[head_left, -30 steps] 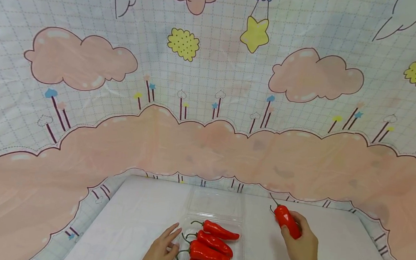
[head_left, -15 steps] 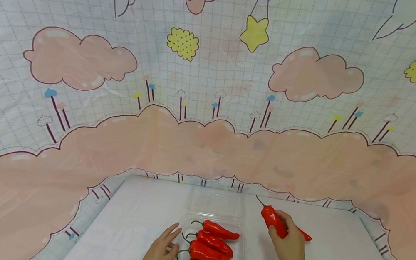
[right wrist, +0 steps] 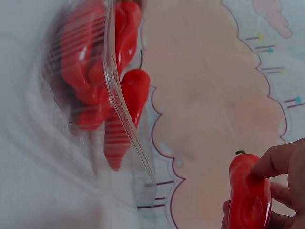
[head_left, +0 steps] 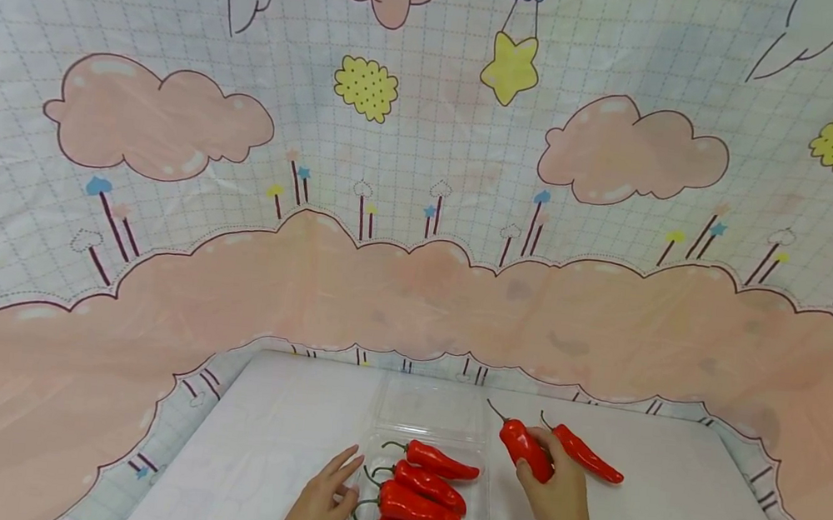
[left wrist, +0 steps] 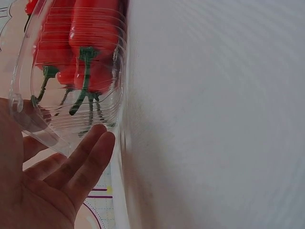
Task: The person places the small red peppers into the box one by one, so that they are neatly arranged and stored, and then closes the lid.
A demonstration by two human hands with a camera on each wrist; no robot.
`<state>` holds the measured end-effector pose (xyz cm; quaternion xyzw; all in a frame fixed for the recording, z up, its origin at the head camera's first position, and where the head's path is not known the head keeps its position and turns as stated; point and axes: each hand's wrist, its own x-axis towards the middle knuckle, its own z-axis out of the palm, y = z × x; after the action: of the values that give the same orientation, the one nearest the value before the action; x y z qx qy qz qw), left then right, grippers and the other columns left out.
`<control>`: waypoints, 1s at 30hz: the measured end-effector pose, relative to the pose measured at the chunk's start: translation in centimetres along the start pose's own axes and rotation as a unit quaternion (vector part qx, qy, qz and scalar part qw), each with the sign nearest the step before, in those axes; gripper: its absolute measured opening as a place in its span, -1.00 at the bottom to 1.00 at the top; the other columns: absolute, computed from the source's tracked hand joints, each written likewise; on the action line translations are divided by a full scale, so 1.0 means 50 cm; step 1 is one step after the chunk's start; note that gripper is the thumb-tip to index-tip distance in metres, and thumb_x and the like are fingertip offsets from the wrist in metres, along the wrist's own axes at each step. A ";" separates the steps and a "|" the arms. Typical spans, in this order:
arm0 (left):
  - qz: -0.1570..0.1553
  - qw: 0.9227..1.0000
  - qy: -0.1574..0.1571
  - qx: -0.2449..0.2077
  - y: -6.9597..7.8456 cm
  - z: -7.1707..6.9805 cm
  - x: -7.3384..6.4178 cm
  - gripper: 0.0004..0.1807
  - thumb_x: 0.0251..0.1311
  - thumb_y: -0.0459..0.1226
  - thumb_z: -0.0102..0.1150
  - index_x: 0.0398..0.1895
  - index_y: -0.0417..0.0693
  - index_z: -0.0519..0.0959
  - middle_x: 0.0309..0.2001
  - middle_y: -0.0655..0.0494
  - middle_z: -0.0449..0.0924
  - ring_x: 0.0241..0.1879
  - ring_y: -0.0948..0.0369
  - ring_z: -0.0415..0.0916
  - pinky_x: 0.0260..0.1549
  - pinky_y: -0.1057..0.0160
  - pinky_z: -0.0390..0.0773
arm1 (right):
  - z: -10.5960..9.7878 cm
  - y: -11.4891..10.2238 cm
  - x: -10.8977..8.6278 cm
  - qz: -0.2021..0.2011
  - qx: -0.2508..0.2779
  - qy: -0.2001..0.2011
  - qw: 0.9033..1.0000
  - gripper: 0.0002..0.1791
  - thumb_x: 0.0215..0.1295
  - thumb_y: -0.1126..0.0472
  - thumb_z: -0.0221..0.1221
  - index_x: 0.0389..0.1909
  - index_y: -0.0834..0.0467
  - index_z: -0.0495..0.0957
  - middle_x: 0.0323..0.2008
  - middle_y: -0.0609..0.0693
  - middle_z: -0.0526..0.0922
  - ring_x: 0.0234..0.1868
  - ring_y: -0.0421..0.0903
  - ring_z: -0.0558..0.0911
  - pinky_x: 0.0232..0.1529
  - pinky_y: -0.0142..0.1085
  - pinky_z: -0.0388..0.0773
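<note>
My right hand point(head_left: 560, 493) grips a red chili pepper point(head_left: 524, 450) above the white table, just right of the clear plastic box. The thumb and fingers pinch its body, and the stem points up and left. In the right wrist view the held pepper point(right wrist: 249, 195) is partly covered by the fingers. Several red peppers point(head_left: 424, 508) lie side by side in the clear plastic box point(head_left: 485, 501), stems to the left. My left hand point(head_left: 322, 498) rests against the box's left edge. In the left wrist view its fingers point(left wrist: 88, 167) are fairly straight, touching the plastic.
Another red pepper point(head_left: 588, 454) lies on the white table point(head_left: 670, 519), right of my right hand. The box's clear lid point(head_left: 434, 408) is folded back flat behind it. A cloud-patterned cloth point(head_left: 412, 301) hangs behind the table.
My right hand has moved left with the pepper, toward the box, uncovering the other pepper lying on the table. My left hand and the peppers in the box stay as they were.
</note>
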<state>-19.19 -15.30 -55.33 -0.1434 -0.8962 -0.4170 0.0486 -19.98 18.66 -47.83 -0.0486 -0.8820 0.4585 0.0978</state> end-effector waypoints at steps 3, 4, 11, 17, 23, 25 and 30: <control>0.000 1.000 0.000 0.002 0.000 0.000 0.000 -0.51 0.28 -0.37 0.10 0.28 -0.28 0.45 0.39 -0.20 0.32 -0.33 0.47 0.57 -0.36 0.45 0.61 | 0.012 -0.007 -0.003 0.000 0.000 -0.003 1.000 -0.42 0.20 0.29 0.25 0.28 0.09 0.40 0.19 0.14 0.56 0.13 0.12 0.52 0.09 0.06 0.59; 0.000 1.000 0.000 0.003 0.000 0.000 0.000 -0.51 0.28 -0.37 0.10 0.28 -0.28 0.45 0.39 -0.19 0.32 -0.33 0.47 0.57 -0.36 0.45 0.61 | 0.015 -0.008 -0.004 0.002 0.000 -0.004 1.000 -0.42 0.20 0.29 0.25 0.27 0.08 0.41 0.18 0.14 0.57 0.12 0.11 0.53 0.08 0.05 0.59; 0.002 1.000 0.001 0.005 0.002 -0.001 0.000 -0.51 0.27 -0.37 0.10 0.28 -0.29 0.45 0.39 -0.19 0.33 -0.33 0.47 0.57 -0.35 0.44 0.61 | 0.033 -0.018 -0.010 0.008 0.013 -0.012 1.000 -0.45 0.21 0.28 0.23 0.25 0.05 0.43 0.15 0.09 0.59 0.09 0.07 0.54 0.07 0.04 0.60; 0.005 1.000 0.005 0.007 0.001 -0.001 0.001 -0.51 0.27 -0.37 0.11 0.27 -0.30 0.46 0.38 -0.19 0.34 -0.33 0.47 0.57 -0.35 0.43 0.61 | 0.051 -0.021 -0.016 -0.002 0.011 -0.016 1.000 -0.47 0.20 0.29 0.24 0.23 0.04 0.45 0.10 0.08 0.63 0.04 0.05 0.57 0.05 0.03 0.61; 0.000 1.000 -0.002 0.002 0.000 -0.001 0.000 -0.51 0.27 -0.37 0.10 0.28 -0.30 0.45 0.39 -0.20 0.32 -0.32 0.45 0.59 -0.34 0.44 0.62 | 0.068 -0.021 -0.021 -0.006 0.011 -0.027 1.000 -0.48 0.18 0.29 0.26 0.20 0.02 0.48 0.08 0.05 0.64 0.01 0.01 0.58 0.04 0.01 0.62; -0.001 1.000 -0.001 0.003 0.001 -0.001 -0.001 -0.51 0.27 -0.36 0.10 0.28 -0.30 0.45 0.39 -0.20 0.32 -0.32 0.45 0.59 -0.34 0.44 0.62 | 0.073 -0.023 -0.023 -0.009 0.012 -0.030 0.999 -0.49 0.18 0.30 0.27 0.19 0.02 0.49 0.08 0.05 0.65 0.01 0.01 0.59 0.04 0.02 0.62; 0.001 1.000 0.000 0.002 0.001 -0.002 -0.001 -0.51 0.28 -0.37 0.10 0.28 -0.30 0.45 0.39 -0.20 0.32 -0.31 0.45 0.59 -0.34 0.43 0.62 | 0.086 -0.025 -0.025 -0.019 0.023 -0.034 0.999 -0.50 0.16 0.30 0.26 0.16 0.01 0.50 0.05 0.02 0.66 -0.01 -0.03 0.58 0.05 0.00 0.61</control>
<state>-19.13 -15.36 -55.27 -0.1443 -0.8969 -0.4151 0.0495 -19.71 14.28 -49.40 -0.0140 -0.8749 0.4778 0.0777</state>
